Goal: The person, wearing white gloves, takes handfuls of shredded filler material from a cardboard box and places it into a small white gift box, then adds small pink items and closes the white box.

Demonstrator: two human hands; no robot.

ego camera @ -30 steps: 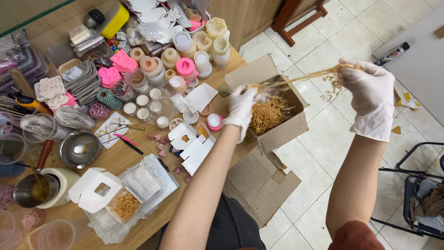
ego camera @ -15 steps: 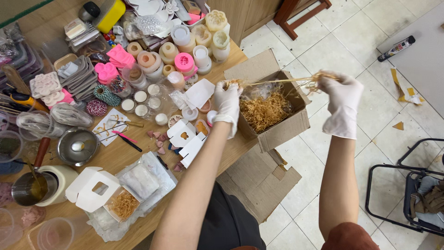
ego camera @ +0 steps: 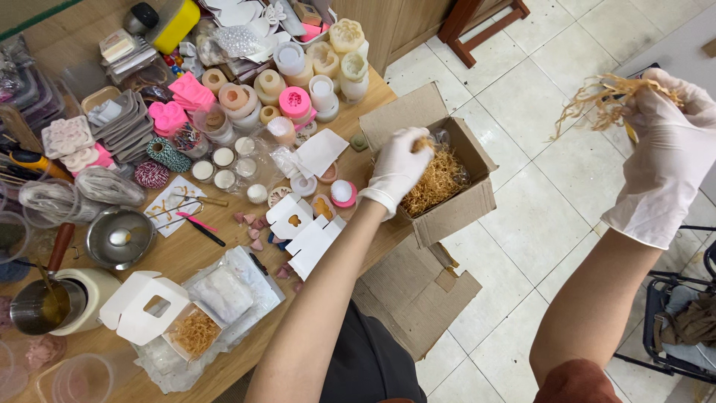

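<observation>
While a small white gift box (ego camera: 142, 307) with straw-coloured filler sits at the lower left of the wooden table (ego camera: 186, 257), the gloved left hand (ego camera: 399, 170) at centre pinches shredded paper filler (ego camera: 436, 181) inside an open cardboard box (ego camera: 447, 213). Farther, at the upper right, the gloved right hand (ego camera: 667, 153) grips a loose tuft of filler (ego camera: 600, 101) above the tiled floor (ego camera: 537, 216).

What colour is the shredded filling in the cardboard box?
Golden tan, like straw; the shredded filling shows best in the head view.
</observation>
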